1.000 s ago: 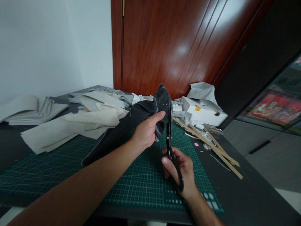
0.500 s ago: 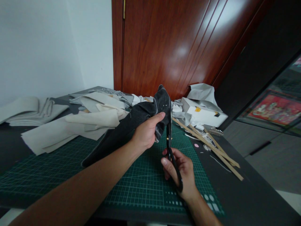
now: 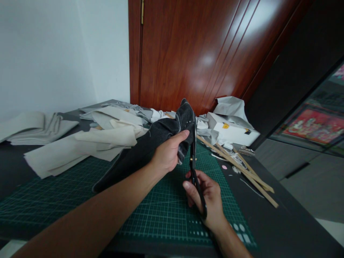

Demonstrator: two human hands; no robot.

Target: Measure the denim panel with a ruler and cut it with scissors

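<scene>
My left hand (image 3: 170, 152) grips a piece of black denim fabric (image 3: 146, 145), thumb on top, fingers hidden beneath. The fabric has pale stitching along its edges and small white specks near the far end. It is raised above the green cutting mat (image 3: 158, 211), and its lower end slopes down to the left. Black-handled scissors (image 3: 192, 163) are in my right hand (image 3: 208, 195), pointing away from me. Their blades look nearly closed and lie along the right edge of the fabric. Whether cloth is between the blades I cannot tell.
Pale cloth pieces (image 3: 80, 147) lie at the left, with folded cloth (image 3: 45, 127) beyond. At the right are thin wooden strips (image 3: 252, 173), small scraps and a white box (image 3: 231, 129). A reddish wooden door (image 3: 185, 53) stands behind the table.
Very little differs. The scissors and my right hand have shifted slightly left and the handles look a bit closer together. My left hand keeps its hold on the fabric.
</scene>
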